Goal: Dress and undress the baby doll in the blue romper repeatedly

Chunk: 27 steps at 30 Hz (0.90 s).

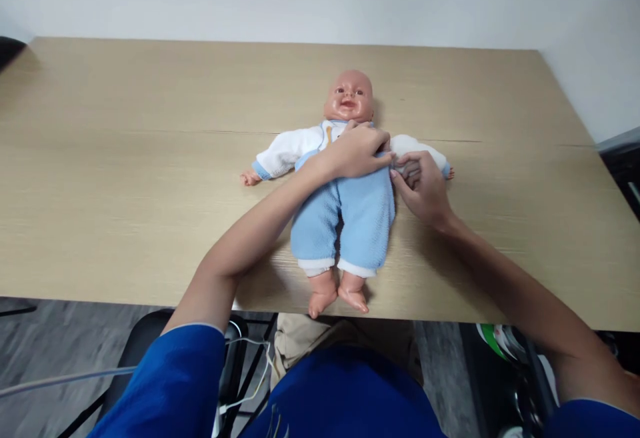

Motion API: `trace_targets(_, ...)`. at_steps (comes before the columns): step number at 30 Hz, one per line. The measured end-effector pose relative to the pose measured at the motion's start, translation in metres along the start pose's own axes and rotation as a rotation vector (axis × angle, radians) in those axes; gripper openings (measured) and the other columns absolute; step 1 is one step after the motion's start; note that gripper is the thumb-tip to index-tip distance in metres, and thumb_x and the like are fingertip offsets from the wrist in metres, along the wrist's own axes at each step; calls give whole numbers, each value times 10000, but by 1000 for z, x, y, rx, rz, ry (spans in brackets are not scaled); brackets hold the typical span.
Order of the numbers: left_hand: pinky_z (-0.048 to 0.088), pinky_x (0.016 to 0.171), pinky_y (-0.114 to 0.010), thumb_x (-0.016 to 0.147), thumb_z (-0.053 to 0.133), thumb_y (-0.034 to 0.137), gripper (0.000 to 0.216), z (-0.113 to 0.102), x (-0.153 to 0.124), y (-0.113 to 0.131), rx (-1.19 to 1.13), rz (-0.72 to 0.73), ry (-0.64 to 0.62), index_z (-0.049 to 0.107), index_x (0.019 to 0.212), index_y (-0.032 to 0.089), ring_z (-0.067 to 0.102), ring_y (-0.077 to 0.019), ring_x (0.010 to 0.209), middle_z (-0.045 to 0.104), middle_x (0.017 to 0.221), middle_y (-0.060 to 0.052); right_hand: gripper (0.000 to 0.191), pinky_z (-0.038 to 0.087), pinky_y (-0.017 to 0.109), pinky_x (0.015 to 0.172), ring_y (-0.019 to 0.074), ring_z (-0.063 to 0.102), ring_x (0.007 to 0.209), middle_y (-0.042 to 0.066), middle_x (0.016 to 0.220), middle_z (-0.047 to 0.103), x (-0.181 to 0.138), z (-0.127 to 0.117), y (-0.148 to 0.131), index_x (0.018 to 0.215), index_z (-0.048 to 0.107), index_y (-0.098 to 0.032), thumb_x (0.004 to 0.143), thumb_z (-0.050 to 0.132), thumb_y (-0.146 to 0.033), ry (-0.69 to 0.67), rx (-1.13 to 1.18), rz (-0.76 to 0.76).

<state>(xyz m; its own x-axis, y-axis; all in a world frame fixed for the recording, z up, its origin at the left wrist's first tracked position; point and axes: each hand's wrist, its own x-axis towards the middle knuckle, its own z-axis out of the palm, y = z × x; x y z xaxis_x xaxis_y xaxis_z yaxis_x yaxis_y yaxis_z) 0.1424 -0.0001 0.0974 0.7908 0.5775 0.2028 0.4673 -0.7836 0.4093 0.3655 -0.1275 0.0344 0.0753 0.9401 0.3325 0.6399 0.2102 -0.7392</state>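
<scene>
A baby doll lies face up on the wooden table, head toward the far wall, feet hanging over the near edge. It wears a white jacket with blue cuffs and light blue trousers. My left hand rests over the doll's chest, fingers curled onto the jacket front. My right hand pinches the jacket fabric at the doll's side, just below its white sleeve.
The tabletop stretches wide to both sides of the doll, with a white wall behind. Below the near edge are a black chair, white cables and grey floor. Dark items sit at the lower right.
</scene>
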Motion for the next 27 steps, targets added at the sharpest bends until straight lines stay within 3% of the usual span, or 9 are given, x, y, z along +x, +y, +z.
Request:
trace_targets(3, 499, 1289, -596, 1130, 620, 294, 199, 2, -4, 8, -9, -1, 57, 789, 1214, 230, 767, -396, 1319, 867, 1246, -162, 419, 602, 751, 1285, 462, 770, 1369, 187, 1455, 815, -6, -21, 15, 1366, 725, -292, 1063, 855, -550, 96, -293, -152)
trace_targets(5, 506, 1270, -589, 1128, 585, 226, 252, 0, -6, 14, -6, -1, 86, 768, 1301, 231, 759, -393, 1340, 846, 1355, -172, 565, 514, 830, 1377, 529, 705, 1560, 229, 1615, 775, -5, -35, 30, 1493, 720, -271, 1017, 885, -526, 93, -364, -217)
trace_targets(7, 513, 1262, -588, 1126, 585, 206, 271, -2, -5, 18, 10, 13, 97, 750, 1339, 234, 733, -404, 1394, 814, 1447, -185, 753, 503, 839, 1407, 552, 678, 1629, 261, 1705, 739, -2, -47, 44, 1622, 685, -244, 969, 908, -546, 50, -336, -245)
trace_targets(9, 518, 1272, -584, 1120, 649, 239, 274, -2, -2, 19, 17, 52, 78, 736, 1379, 232, 695, -422, 1472, 779, 1535, -201, 838, 549, 791, 1397, 544, 709, 1610, 279, 1712, 752, 0, -57, 52, 1688, 665, -228, 957, 905, -559, 8, -278, -218)
trace_targets(11, 525, 1280, -579, 1086, 754, 284, 380, 2, 4, 20, 15, 96, 39, 711, 1459, 225, 668, -440, 1523, 747, 1610, -218, 784, 615, 721, 1338, 518, 780, 1515, 291, 1662, 797, 2, -63, 51, 1667, 700, -231, 981, 899, -552, -1, -237, -162)
trace_targets(15, 513, 1294, -601, 961, 894, 277, 679, 13, 15, 19, 63, 76, -5, 665, 1596, 201, 651, -481, 1552, 729, 1669, -245, 762, 717, 679, 1176, 492, 855, 1326, 261, 1527, 860, 2, -64, 28, 1548, 778, -245, 926, 972, -640, 156, -199, -136)
trace_targets(19, 489, 1295, -612, 1009, 806, 297, 574, 20, 15, 20, 89, 27, 30, 720, 1561, 166, 676, -480, 1506, 780, 1582, -248, 933, 705, 731, 1235, 499, 836, 1399, 232, 1558, 815, -2, -51, 8, 1660, 711, -269, 930, 984, -782, 231, -134, -130)
trace_targets(24, 518, 1285, -609, 1088, 712, 382, 485, 18, 4, 13, -2, 3, 145, 762, 1538, 208, 722, -438, 1422, 821, 1525, -212, 1254, 742, 691, 1221, 487, 733, 1611, 247, 1790, 635, -11, -33, 23, 1894, 438, -325, 903, 995, -856, 140, 125, -109)
trace_targets(27, 550, 1305, -625, 1114, 731, 437, 502, 16, 0, 7, -76, -49, 222, 759, 1576, 243, 748, -438, 1451, 827, 1564, -202, 1116, 768, 643, 1197, 415, 785, 1527, 177, 1793, 652, -15, -27, 36, 1844, 524, -395, 925, 1013, -799, -3, 182, -43)
